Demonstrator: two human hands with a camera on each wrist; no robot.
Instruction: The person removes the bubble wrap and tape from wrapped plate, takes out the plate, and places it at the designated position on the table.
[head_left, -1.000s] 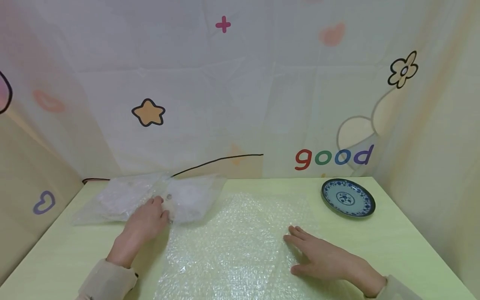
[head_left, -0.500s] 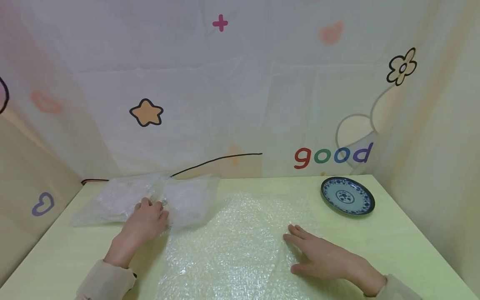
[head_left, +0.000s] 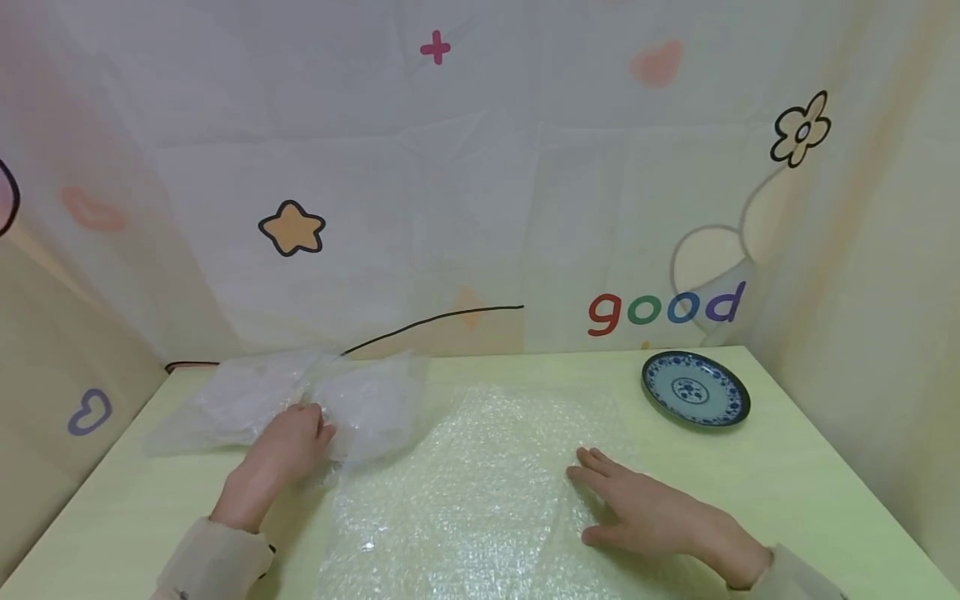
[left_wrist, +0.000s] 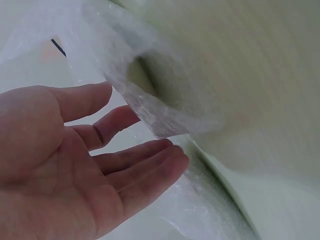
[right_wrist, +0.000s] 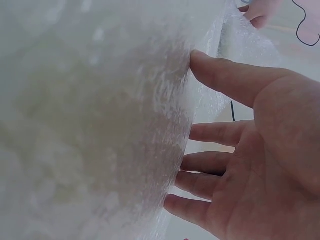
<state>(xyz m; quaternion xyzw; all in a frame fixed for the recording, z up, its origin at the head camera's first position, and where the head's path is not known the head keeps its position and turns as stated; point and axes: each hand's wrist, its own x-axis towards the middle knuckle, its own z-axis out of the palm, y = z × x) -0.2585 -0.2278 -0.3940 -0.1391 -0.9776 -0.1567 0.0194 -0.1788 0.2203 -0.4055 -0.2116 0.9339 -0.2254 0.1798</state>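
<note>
1. Clear sheet (head_left: 480, 492) lies flat on the bench (head_left: 810, 483); right hand (head_left: 645, 512) rests at its right side, fingers apart.
2. Left hand (head_left: 288, 446) touches crumpled wrap (head_left: 367, 408) at far left, fingers loosely bent, thumb apart.
3. Blue plate (head_left: 696, 388) lies far right.

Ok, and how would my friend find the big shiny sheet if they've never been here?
Find the pale green table by the patterned cloth. On its near middle, between the left hand and right hand, lies a big see-through sheet of bubble wrap. It's spread flat and sparkly, unlike the crumpled plastic at the left hand.
</note>
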